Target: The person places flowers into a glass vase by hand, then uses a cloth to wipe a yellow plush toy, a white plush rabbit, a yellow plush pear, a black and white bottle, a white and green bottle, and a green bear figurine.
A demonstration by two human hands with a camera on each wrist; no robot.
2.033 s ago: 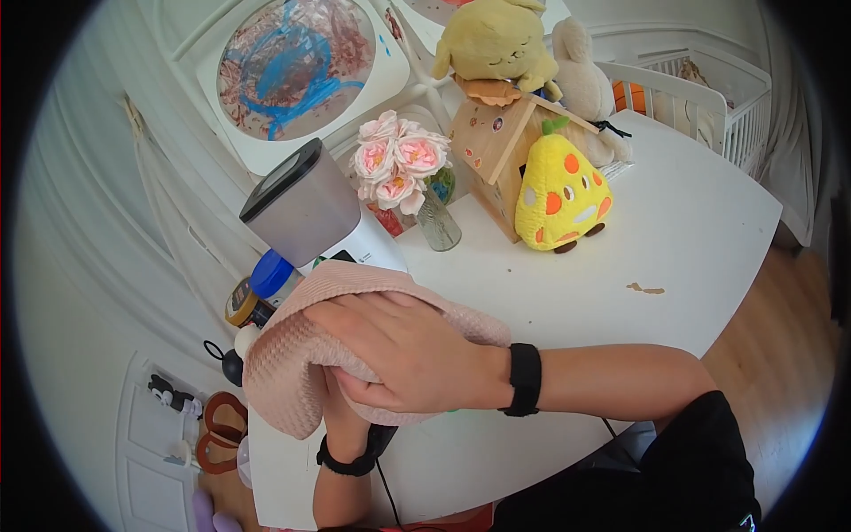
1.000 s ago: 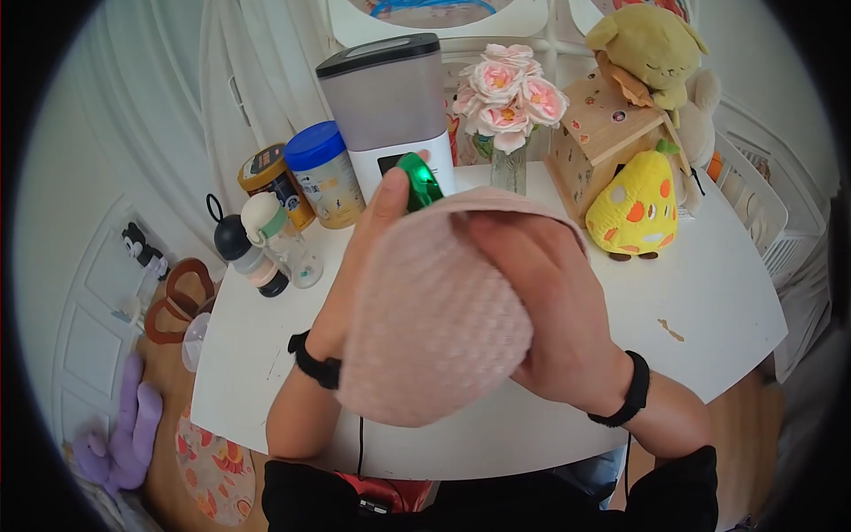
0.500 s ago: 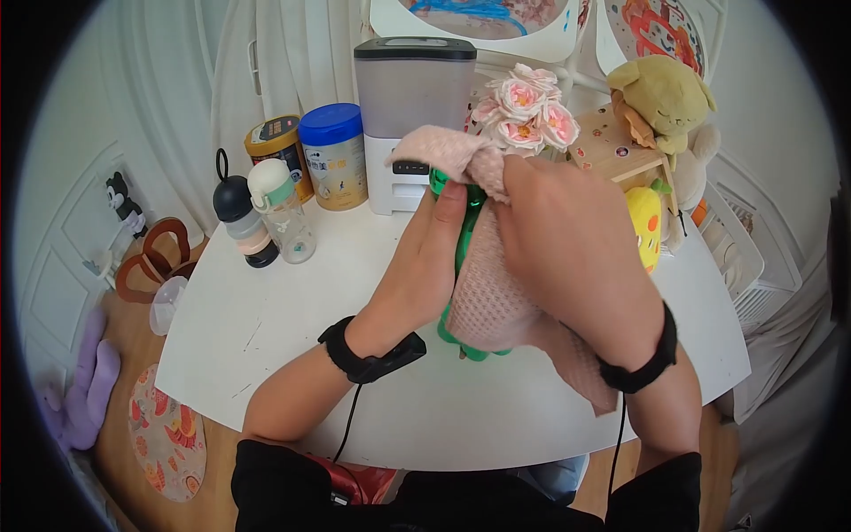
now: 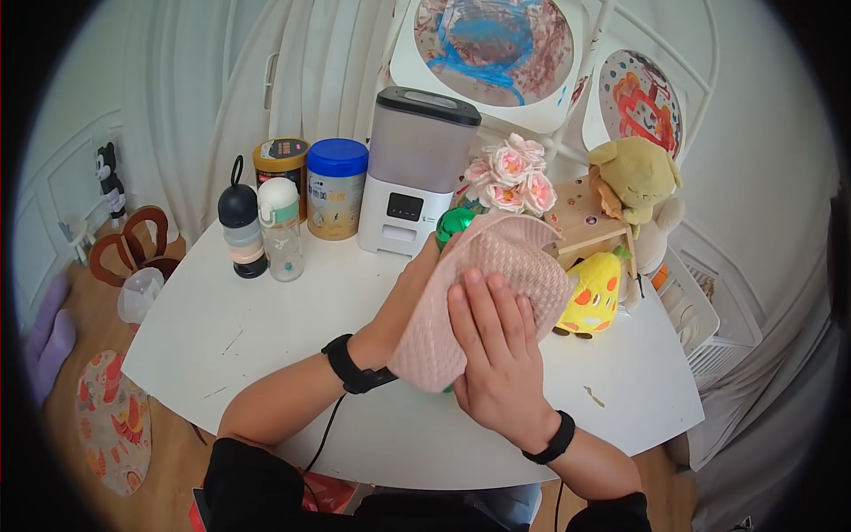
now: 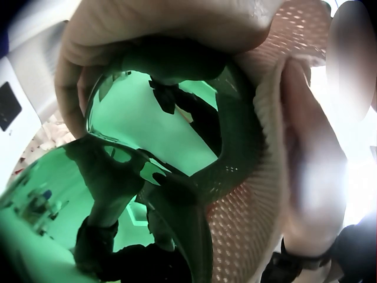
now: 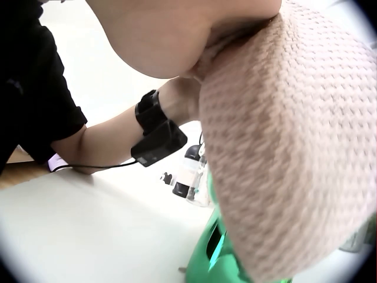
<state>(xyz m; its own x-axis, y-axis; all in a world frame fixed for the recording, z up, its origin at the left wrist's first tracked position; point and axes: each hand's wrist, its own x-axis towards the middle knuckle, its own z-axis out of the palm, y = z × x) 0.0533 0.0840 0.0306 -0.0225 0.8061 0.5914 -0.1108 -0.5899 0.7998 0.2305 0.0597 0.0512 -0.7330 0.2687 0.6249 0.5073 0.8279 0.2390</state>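
A shiny, mirror-like green object with rounded lobes (image 4: 450, 224) is held up over the table in my left hand (image 4: 414, 297). In the left wrist view my fingers curve round its glossy surface, which reflects the room. A pink waffle-textured cloth (image 4: 424, 344) drapes over its near side and covers most of it in the head view. My right hand (image 4: 501, 377) lies flat on the cloth with its fingers straight, pressing it toward the green object. Low in the right wrist view, the object's green lower part (image 6: 206, 259) shows beside the cloth.
On the white table (image 4: 213, 337), a black-capped bottle (image 4: 241, 226), a clear bottle (image 4: 284, 239), a blue-lidded can (image 4: 337, 195) and a white-and-grey appliance (image 4: 412, 168) stand at back left. Pink roses (image 4: 512, 173), a wooden house (image 4: 576, 222) and a yellow plush (image 4: 596, 297) are right.
The cloth, earlier bunched in my right hand, is spread over the green object. My right fingers have straightened against it. The head view has shifted, showing more of the back wall.
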